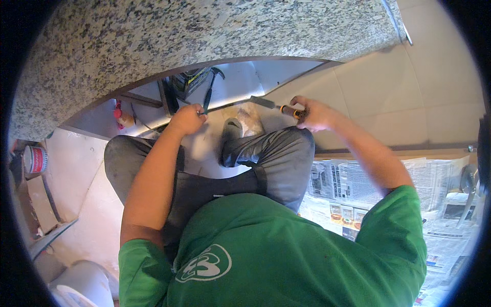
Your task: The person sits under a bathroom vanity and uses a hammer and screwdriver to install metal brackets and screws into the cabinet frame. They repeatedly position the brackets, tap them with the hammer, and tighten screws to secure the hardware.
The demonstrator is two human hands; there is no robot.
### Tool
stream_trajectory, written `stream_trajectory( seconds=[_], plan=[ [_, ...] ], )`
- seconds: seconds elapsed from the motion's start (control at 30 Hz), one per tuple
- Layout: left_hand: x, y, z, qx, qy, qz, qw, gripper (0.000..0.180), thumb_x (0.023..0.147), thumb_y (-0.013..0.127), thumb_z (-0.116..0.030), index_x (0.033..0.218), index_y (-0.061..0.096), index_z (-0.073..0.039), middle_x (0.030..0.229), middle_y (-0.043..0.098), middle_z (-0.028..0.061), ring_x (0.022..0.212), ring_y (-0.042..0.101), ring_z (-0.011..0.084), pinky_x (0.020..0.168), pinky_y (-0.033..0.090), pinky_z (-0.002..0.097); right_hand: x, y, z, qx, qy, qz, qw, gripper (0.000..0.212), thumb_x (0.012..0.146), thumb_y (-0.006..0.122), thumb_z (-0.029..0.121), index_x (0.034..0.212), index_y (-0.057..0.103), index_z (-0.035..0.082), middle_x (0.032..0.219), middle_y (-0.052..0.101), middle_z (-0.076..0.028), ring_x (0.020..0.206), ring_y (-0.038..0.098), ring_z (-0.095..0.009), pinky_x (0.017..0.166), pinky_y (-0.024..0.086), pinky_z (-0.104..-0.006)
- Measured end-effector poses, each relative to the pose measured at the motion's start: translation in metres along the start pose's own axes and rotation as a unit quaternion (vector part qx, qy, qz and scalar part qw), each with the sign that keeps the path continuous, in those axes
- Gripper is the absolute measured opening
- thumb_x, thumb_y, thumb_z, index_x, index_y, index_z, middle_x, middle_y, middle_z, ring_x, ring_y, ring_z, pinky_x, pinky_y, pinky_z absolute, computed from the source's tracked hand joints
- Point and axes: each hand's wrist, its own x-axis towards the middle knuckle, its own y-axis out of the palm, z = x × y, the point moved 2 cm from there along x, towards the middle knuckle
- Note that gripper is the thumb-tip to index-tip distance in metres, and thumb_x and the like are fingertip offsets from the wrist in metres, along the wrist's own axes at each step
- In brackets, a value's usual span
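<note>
My left hand (188, 119) is closed, its fingers round the lower end of a hammer (208, 95). The hammer stands tilted up with a dark handle, its curved metal head away from me, at the opening under the counter. In my right hand (316, 114) is a chisel (290, 111) with a brown handle banded in yellow and black. Its flat dark blade points left, towards the hammer but apart from it. My right fingers wrap the back of the handle and partly hide it. Both hands are above my bent knees.
A speckled stone countertop (169, 41) overhangs the low opening. Inside stand a dark container (190, 81) and a red-capped bottle (123, 118). Newspaper (348, 189) covers the surface at right, below a tiled wall (378, 92). A can (36, 159) and a white bucket (84, 284) are at left.
</note>
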Motion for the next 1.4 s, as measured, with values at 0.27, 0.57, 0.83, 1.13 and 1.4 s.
stream_trajectory(
  seconds=[0.27,0.57,0.83,1.13,1.4],
  plan=[
    [-0.007,-0.007,-0.011,-0.015,-0.017,0.04,0.999,0.038,0.087,0.068,-0.035,0.111,0.068,-0.005,0.109,0.07,0.0219,0.103,0.066,0.039,0.092,0.051,0.0454,-0.046,-0.102,-0.006,-0.395,-0.055,-0.115,0.91,0.053,0.08,0.062,0.01,0.131,0.063,0.025,0.089,0.065,-0.018,0.086,0.065,-0.038,0.077,0.052,-0.0496],
    [0.001,0.006,0.002,-0.004,0.02,0.01,1.0,0.033,0.089,0.07,-0.035,0.105,0.07,-0.006,0.101,0.072,0.0182,0.094,0.069,0.0353,0.083,0.053,0.0424,-0.06,-0.144,-0.006,-0.503,-0.04,-0.189,0.843,0.043,0.083,0.061,0.011,0.122,0.069,0.026,0.097,0.067,-0.017,0.088,0.068,-0.038,0.077,0.055,-0.0484],
    [-0.002,0.002,-0.003,-0.007,0.007,0.017,1.0,0.03,0.089,0.07,-0.033,0.103,0.071,-0.007,0.101,0.071,0.019,0.094,0.069,0.035,0.084,0.053,0.0414,-0.041,-0.145,-0.006,-0.491,-0.011,-0.204,0.847,0.032,0.08,0.067,0.013,0.111,0.071,0.019,0.096,0.069,-0.018,0.092,0.069,-0.037,0.08,0.056,-0.0479],
    [0.0,0.001,-0.003,-0.02,0.011,0.031,0.999,0.029,0.09,0.07,-0.034,0.104,0.071,-0.008,0.102,0.071,0.0175,0.095,0.068,0.0337,0.084,0.052,0.0416,-0.018,-0.146,-0.015,-0.473,-0.042,-0.226,0.851,0.02,0.077,0.068,0.013,0.096,0.075,0.014,0.089,0.07,-0.019,0.085,0.069,-0.038,0.075,0.056,-0.0482],
    [0.0,0.002,-0.005,-0.014,0.007,0.034,0.999,0.029,0.089,0.071,-0.033,0.104,0.07,-0.008,0.098,0.071,0.018,0.09,0.068,0.0334,0.08,0.052,0.0412,-0.006,-0.148,-0.006,-0.513,-0.001,-0.202,0.835,0.032,0.077,0.062,0.009,0.105,0.075,0.018,0.093,0.07,-0.019,0.088,0.069,-0.038,0.079,0.056,-0.0481]
  ],
)
